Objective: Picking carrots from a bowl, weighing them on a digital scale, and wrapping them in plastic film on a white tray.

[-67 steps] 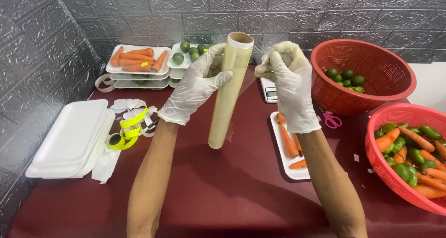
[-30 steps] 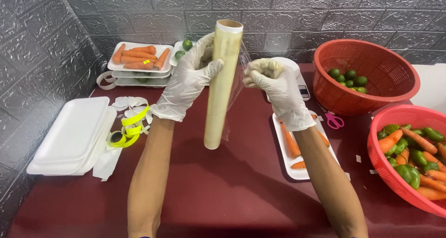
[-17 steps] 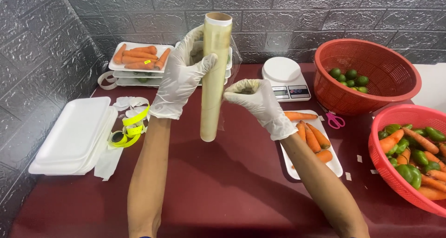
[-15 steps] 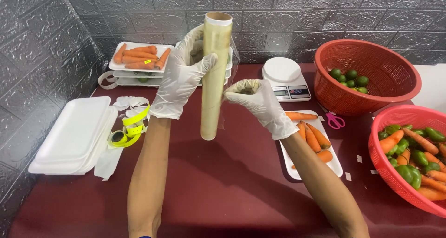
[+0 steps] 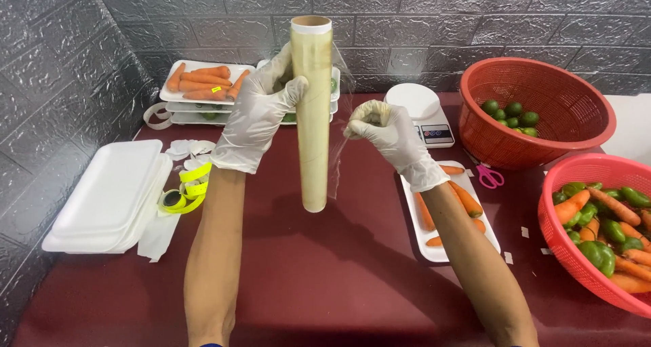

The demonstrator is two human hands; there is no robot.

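- Left hand [image 5: 261, 113] wraps its grip closed round the upright cling-film roll [image 5: 312, 110], frame centre; best held steady.
- Right hand [image 5: 386, 130] pinches the film edge [image 5: 341, 140]; pulling evenly should avoid tearing.

Glossy clear film on the cling-film roll [image 5: 311, 113]; thin, smooth gloves, perhaps latex, on both hands; matt white foam trays [image 5: 108, 194]; shiny red plastic baskets [image 5: 536, 110]; smooth maroon worktop [image 5: 325, 279].

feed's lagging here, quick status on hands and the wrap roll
Left hand grips cling film roll upright. Right hand pinches film edge. Nothing in the way.
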